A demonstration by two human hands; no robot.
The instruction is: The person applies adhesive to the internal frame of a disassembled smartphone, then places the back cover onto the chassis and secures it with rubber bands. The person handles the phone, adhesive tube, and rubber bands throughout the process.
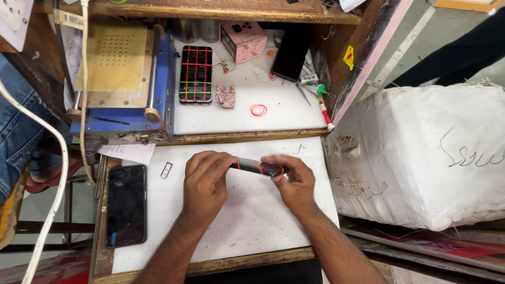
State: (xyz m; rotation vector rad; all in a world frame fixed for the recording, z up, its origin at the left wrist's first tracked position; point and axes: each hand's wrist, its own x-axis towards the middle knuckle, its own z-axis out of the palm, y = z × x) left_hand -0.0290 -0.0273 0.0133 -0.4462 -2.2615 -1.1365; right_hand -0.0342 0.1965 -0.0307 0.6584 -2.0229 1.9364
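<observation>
Here, left hand (206,179) and right hand (293,181) both clamped on a dark phone (258,168) wrapped in orange rubber bands, held edge-up just above the white worktop (247,221), another black phone (126,205) lying flat at left, a loose red rubber band (258,110) on the upper shelf, a banded phone (195,73) beside the blue machine (123,79).

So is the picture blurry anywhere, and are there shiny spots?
Head view: bright, even light with soft shadows; both hands, left hand and right hand, look sharp around the dark phone wrapped in rubber bands; faint glare on the black phone lying at the left; straight edges bend near the frame's sides.
</observation>
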